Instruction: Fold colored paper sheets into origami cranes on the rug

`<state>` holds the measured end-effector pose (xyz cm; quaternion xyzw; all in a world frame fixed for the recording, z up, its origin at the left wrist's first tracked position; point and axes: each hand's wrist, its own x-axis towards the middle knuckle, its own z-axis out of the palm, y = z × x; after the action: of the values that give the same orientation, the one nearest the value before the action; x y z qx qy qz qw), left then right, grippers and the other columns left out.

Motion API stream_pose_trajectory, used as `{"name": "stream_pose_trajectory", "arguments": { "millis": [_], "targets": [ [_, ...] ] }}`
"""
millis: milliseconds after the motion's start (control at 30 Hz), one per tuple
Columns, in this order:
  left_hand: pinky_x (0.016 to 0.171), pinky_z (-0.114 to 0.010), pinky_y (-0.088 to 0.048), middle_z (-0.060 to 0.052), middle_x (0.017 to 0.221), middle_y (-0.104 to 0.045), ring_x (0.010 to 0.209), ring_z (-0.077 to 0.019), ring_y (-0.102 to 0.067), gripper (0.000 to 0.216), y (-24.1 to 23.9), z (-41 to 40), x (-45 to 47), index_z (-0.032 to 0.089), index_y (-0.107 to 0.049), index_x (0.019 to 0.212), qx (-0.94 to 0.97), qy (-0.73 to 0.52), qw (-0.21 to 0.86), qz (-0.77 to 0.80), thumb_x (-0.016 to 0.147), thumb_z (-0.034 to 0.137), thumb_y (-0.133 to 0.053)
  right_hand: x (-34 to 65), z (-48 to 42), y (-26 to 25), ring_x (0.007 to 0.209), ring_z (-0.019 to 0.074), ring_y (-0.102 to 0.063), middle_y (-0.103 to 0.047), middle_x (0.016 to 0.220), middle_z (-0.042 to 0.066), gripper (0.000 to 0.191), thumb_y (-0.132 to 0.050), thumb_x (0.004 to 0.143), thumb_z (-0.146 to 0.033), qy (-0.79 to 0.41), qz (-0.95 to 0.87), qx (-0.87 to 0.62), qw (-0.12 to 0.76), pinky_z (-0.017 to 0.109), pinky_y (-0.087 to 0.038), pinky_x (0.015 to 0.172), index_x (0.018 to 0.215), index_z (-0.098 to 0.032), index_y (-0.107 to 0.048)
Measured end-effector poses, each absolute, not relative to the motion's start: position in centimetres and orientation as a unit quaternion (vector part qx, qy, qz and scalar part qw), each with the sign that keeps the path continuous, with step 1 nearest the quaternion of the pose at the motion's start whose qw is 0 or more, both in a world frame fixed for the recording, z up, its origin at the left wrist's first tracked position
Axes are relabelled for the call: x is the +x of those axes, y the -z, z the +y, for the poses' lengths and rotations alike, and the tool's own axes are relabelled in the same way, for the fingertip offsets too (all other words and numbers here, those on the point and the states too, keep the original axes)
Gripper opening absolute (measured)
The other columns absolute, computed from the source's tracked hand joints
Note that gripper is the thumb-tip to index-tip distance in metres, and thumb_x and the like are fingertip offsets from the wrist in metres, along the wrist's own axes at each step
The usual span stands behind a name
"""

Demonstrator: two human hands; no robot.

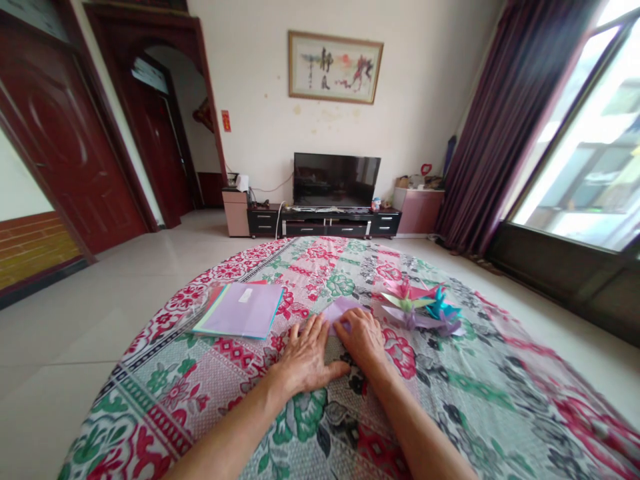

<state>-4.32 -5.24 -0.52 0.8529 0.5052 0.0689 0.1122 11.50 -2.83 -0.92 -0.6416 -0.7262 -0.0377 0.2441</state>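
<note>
A folded sheet of light purple paper [336,309] lies on the table in front of me, its near part covered by my hands. My left hand [307,357] rests flat at the paper's left edge, fingers stretched and thumb pointing right. Over the right side of the sheet, my right hand [364,337] bends its fingers and presses on the paper, with thumb and forefinger close together. To the right sit several folded paper cranes [407,304] in pink, green, blue and purple. A stack of coloured paper sheets [255,310], purple on top, lies to the left.
A patterned cloth [220,400] in red, green and grey covers the round table. Beyond it stand a television [336,180] and a low black cabinet [345,230]. Dark curtains [500,133] hang beside the window at right; red-brown doors [70,127] are at left.
</note>
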Motion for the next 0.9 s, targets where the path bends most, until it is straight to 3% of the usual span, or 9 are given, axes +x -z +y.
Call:
{"name": "stream_pose_trajectory", "arguments": {
  "millis": [700, 900],
  "targets": [
    [0.109, -0.053, -0.007, -0.011, 0.152, -0.004, 0.139, -0.0295, -0.002, 0.090, 0.0, -5.1, -5.0, 0.018, -0.018, 0.143, 0.870, -0.041, 0.117, 0.477, 0.073, 0.074, -0.028, 12.9, -3.4, 0.6, 0.094, 0.0187, -0.052, -0.059, 0.101, 0.005, 0.025, -0.056, 0.081, -0.042, -0.014, -0.757, -0.597, 0.266, 0.031, -0.034, 0.083, 0.094, -0.022, -0.062],
    [0.108, -0.054, -0.007, -0.010, 0.151, -0.006, 0.139, -0.0296, -0.004, 0.089, -0.1, -5.1, -5.1, 0.020, -0.017, 0.143, 0.868, -0.034, 0.113, 0.483, 0.074, 0.074, -0.028, 14.4, -3.4, 1.0, 0.096, 0.0176, -0.052, -0.059, 0.106, 0.004, 0.020, -0.056, 0.082, -0.034, -0.025, -0.769, -0.576, 0.277, 0.031, -0.034, 0.087, 0.097, -0.024, -0.064]
  ]
}}
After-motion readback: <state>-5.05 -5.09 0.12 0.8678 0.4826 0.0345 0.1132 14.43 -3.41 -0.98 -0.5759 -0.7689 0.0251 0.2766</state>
